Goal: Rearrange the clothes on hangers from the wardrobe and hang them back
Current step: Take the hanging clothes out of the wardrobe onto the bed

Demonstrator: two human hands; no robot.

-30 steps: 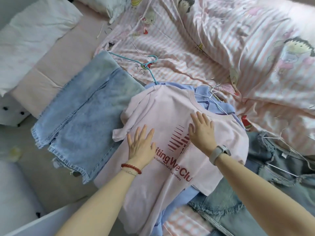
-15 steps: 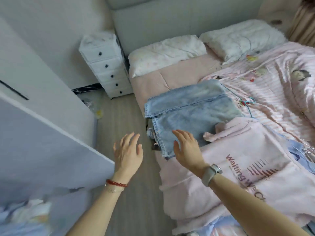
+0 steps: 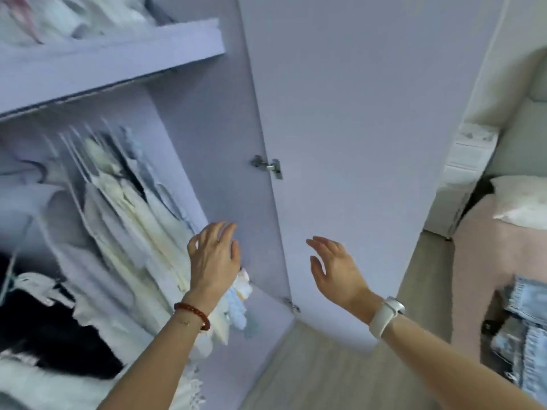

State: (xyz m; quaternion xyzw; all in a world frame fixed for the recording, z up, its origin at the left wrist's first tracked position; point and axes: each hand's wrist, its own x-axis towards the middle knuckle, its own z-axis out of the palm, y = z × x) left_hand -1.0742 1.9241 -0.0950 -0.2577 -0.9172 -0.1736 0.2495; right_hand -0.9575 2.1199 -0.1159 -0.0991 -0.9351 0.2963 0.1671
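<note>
At the far left, the hanging clothes (image 3: 124, 226) fill the open wardrobe (image 3: 207, 143) below its shelf (image 3: 118, 59); pale cream and white garments hang packed together, all smeared by motion blur, so I cannot tell one piece or its hanger from the next. A dark garment (image 3: 44, 329) sits lower at the left edge, partly cut off. Folded things lie on the shelf's top, too blurred to name.

My left hand (image 3: 214, 258) is raised in front of the rightmost hanging clothes, fingers straight and slightly spread, holding nothing; whether the fingertips touch fabric I cannot tell. A red bead bracelet (image 3: 194, 313) circles that wrist, and my forearm covers the lower ends of several garments.

Right of it stands the open wardrobe door (image 3: 355, 128), with a metal hinge (image 3: 268, 166) at its inner edge. My right hand (image 3: 336, 272) hovers before the door, fingers loose and spread, empty, with a white watch (image 3: 384, 316) on the wrist.

Beyond the door's edge are a white drawer unit (image 3: 470, 152), a pillow (image 3: 521, 202) on the pink bed (image 3: 479, 276), and light blue jeans (image 3: 527, 329) at the bed's near edge, cut off by the frame. No writing is readable.
</note>
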